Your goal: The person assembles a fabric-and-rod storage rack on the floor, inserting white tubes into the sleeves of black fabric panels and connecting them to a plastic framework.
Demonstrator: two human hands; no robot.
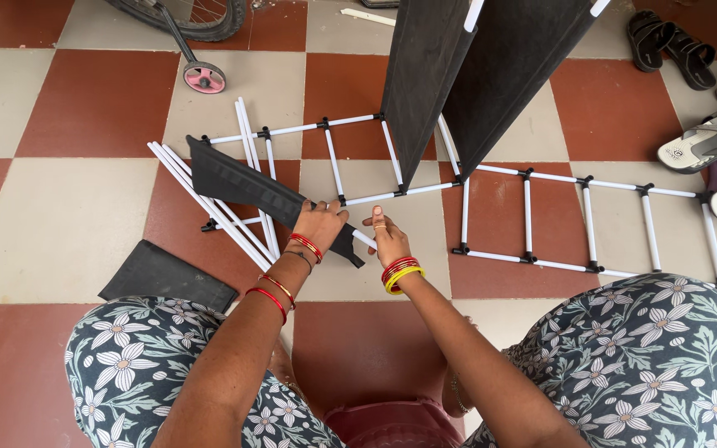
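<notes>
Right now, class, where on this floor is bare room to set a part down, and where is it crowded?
Free: the pale tile left of the loose rods, and the red tile between the knees. Crowded: around both hands, the rod frame and the sandals.

views: one, head-worn | looks: steeply down and forward over the wearer's knees | range: close, arm's length above the checkered floor (68,216) | frame: lap at bottom edge, floor to top | shared: none, single view
</notes>
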